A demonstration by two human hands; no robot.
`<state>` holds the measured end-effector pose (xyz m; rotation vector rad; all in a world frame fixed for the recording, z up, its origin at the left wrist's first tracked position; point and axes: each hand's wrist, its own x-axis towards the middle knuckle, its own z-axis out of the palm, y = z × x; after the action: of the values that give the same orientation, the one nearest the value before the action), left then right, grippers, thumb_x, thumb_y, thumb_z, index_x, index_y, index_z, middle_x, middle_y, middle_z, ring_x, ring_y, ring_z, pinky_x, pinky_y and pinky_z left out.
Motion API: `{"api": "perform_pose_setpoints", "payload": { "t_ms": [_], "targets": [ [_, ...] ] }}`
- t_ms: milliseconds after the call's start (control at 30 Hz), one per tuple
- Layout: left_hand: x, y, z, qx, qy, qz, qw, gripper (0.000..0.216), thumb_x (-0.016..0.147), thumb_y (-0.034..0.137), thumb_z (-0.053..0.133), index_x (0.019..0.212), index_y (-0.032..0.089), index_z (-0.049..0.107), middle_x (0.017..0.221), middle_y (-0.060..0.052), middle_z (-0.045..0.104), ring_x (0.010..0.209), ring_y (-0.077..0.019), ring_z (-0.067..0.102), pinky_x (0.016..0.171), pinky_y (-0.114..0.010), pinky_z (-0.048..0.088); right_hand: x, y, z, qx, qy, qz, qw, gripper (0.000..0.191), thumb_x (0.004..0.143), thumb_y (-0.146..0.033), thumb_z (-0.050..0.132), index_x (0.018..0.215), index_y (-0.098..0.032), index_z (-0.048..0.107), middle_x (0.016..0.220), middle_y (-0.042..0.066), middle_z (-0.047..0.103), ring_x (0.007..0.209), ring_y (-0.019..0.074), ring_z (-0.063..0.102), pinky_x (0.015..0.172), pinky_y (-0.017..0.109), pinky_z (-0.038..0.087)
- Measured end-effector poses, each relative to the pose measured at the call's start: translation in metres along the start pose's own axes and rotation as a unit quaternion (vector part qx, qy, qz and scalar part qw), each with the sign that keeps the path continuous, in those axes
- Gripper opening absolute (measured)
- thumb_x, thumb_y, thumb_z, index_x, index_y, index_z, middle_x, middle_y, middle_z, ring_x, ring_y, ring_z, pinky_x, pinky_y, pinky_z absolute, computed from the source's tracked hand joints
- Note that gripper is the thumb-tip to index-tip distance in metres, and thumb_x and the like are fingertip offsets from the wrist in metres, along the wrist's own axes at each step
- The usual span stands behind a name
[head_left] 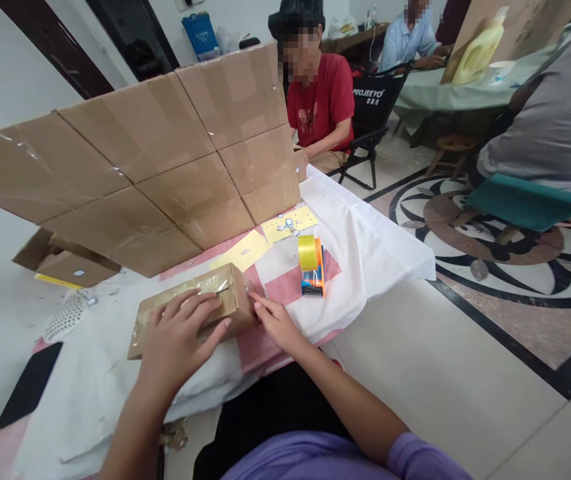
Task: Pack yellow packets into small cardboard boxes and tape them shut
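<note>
A closed cardboard box point(232, 280) lies on the cloth-covered table, with clear, shiny tape along its top. My left hand point(178, 333) rests flat on that top, fingers spread. At the box's right end is my right hand point(275, 323), its thumb and forefinger close together against the end face. A small pale spot shows by those fingertips; what they hold, if anything, is too small to make out. Beyond my right hand stands a tape dispenser point(321, 273) in orange and blue, carrying a roll of yellowish tape point(307, 252).
A wall of taped cardboard boxes point(165, 153) rises behind the box. Yellow sheets point(290, 223) with small pieces lie right of it. An open carton point(82, 265) and a black phone-like slab point(29, 385) are leftward. A person in red point(322, 100) sits across the table.
</note>
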<state>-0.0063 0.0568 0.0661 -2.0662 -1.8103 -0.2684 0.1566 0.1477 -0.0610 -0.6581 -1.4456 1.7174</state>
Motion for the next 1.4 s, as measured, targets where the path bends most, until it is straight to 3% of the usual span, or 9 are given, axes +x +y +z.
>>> {"api": "perform_pose_setpoints", "payload": {
  "t_ms": [67,133,233,333,467,667,933,1167,1400],
  "targets": [
    [0.030,-0.013,-0.005,-0.007,-0.022,0.054,0.998,0.026,0.093,0.045,0.060,0.110,0.026,0.068,0.125,-0.006,0.072,0.125,-0.0314,0.058,0.102,-0.047,0.038,-0.001,0.000,0.001,-0.004,0.002,-0.009,1.000,0.060,0.098,-0.061,0.049,0.141,-0.022,0.061,0.146,0.007,0.061,0.139,0.0239,0.054,0.121,0.042,0.036],
    [0.065,-0.024,-0.002,-0.043,-0.081,0.136,0.986,0.030,0.096,0.045,0.054,0.115,0.028,0.070,0.132,-0.006,0.069,0.129,-0.0297,0.056,0.107,-0.047,0.036,-0.002,-0.001,0.003,0.000,0.008,-0.019,1.000,0.060,0.097,-0.062,0.050,0.141,-0.023,0.061,0.146,0.006,0.061,0.140,0.0236,0.054,0.122,0.042,0.036],
    [0.110,-0.032,0.015,-0.142,-0.211,0.240,0.937,0.034,0.102,0.036,0.042,0.117,0.031,0.072,0.133,-0.001,0.069,0.130,-0.0228,0.055,0.111,-0.041,0.037,-0.003,0.000,0.007,0.015,0.029,-0.024,0.999,0.061,0.096,-0.064,0.051,0.140,-0.022,0.062,0.145,0.008,0.061,0.139,0.0250,0.054,0.122,0.044,0.036],
    [0.131,-0.033,0.034,-0.221,-0.274,0.262,0.899,0.038,0.101,0.027,0.040,0.109,0.029,0.077,0.124,-0.002,0.072,0.119,-0.0192,0.060,0.106,-0.034,0.043,-0.004,0.001,0.012,0.039,0.052,-0.014,0.998,0.066,0.093,-0.067,0.054,0.138,-0.019,0.064,0.144,0.011,0.062,0.139,0.0276,0.055,0.121,0.047,0.036],
    [0.127,-0.034,0.045,-0.243,-0.270,0.276,0.890,0.039,0.098,0.020,0.041,0.107,0.028,0.077,0.116,0.000,0.076,0.114,-0.0202,0.059,0.102,-0.034,0.044,-0.005,0.002,0.015,0.080,0.054,0.015,0.995,0.070,0.089,-0.070,0.059,0.137,-0.020,0.065,0.146,0.011,0.060,0.141,0.0289,0.052,0.122,0.049,0.034],
    [0.120,-0.038,0.046,-0.250,-0.263,0.286,0.887,0.039,0.103,0.026,0.039,0.118,0.030,0.074,0.113,0.000,0.077,0.117,-0.0206,0.057,0.102,-0.035,0.040,-0.005,0.001,0.018,0.108,0.060,0.023,0.992,0.060,0.089,-0.063,0.063,0.133,-0.023,0.068,0.143,0.010,0.063,0.140,0.0290,0.053,0.122,0.050,0.033],
    [0.125,-0.034,0.048,-0.206,-0.268,0.295,0.893,0.040,0.103,0.030,0.039,0.085,0.023,0.075,0.086,-0.004,0.073,0.093,-0.0204,0.060,0.092,-0.036,0.040,-0.006,0.002,0.023,0.090,0.073,0.013,0.993,0.053,0.091,-0.055,0.061,0.131,-0.020,0.070,0.138,0.010,0.067,0.135,0.0286,0.058,0.119,0.049,0.038],
    [0.122,-0.028,0.048,-0.199,-0.252,0.310,0.895,0.041,0.103,0.031,0.036,0.083,0.024,0.071,0.078,-0.003,0.069,0.087,-0.0204,0.058,0.092,-0.038,0.037,-0.010,0.000,0.027,0.029,0.093,-0.048,0.994,0.039,0.097,-0.040,0.057,0.127,-0.021,0.073,0.121,0.011,0.075,0.117,0.0275,0.068,0.111,0.045,0.047],
    [0.119,-0.023,0.048,-0.205,-0.221,0.304,0.904,0.043,0.102,0.029,0.035,0.078,0.023,0.070,0.077,-0.004,0.065,0.081,-0.0201,0.056,0.090,-0.038,0.038,-0.015,0.002,0.032,0.001,0.096,-0.063,0.993,0.038,0.097,-0.038,0.057,0.126,-0.021,0.074,0.117,0.012,0.075,0.115,0.0287,0.068,0.107,0.045,0.049]
  ]
}}
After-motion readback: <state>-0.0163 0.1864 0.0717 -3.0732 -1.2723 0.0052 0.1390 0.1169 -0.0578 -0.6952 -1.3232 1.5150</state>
